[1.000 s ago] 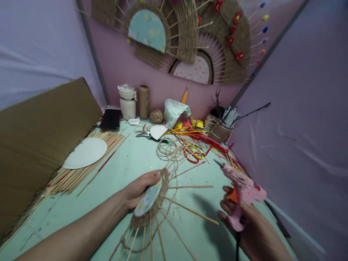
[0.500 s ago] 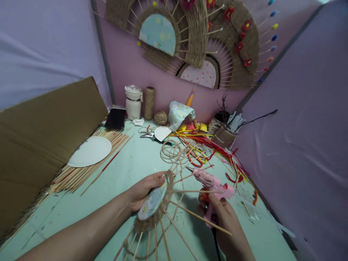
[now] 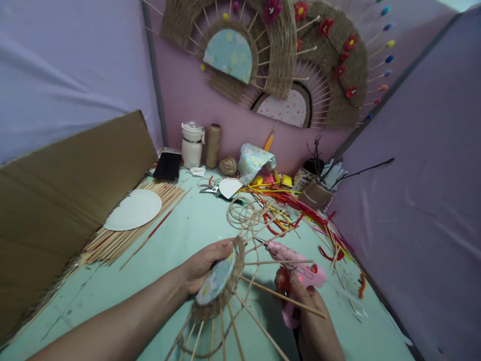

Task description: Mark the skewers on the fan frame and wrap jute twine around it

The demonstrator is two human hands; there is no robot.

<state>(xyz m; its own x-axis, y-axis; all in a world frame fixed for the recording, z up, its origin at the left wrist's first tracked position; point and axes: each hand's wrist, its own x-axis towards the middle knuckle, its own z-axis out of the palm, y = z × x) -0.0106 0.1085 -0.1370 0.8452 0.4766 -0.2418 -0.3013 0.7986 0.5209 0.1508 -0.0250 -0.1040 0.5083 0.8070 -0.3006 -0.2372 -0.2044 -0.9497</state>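
My left hand [image 3: 210, 263] grips the flat edge of a half-round craft piece [image 3: 217, 282], thumb on its floral fabric face. Jute twine [image 3: 238, 268] wraps its curved rim, and thin wooden sticks [image 3: 283, 297] fan outward from it. A loose strand of twine runs across the sticks. My right hand [image 3: 306, 306] is closed around the handle of a pink hot glue gun [image 3: 296, 260], a finger at its red trigger. The gun's metal nozzle points left, close to the upper sticks and the twine; whether it touches them I cannot tell.
Wooden skewers [image 3: 124, 238] lie at left under a white oval card [image 3: 137, 209], beside a leaning cardboard sheet [image 3: 75, 200]. Behind are pruning shears [image 3: 210, 190], coiled twine [image 3: 240, 214], a white jar [image 3: 192, 145] and colourful pipe cleaners [image 3: 300, 200]. Decorated half-round pieces hang on the back wall.
The whole view has shifted, so the background sits slightly right and lower. The glue gun has come slightly closer to the craft piece. Both hands keep their holds.
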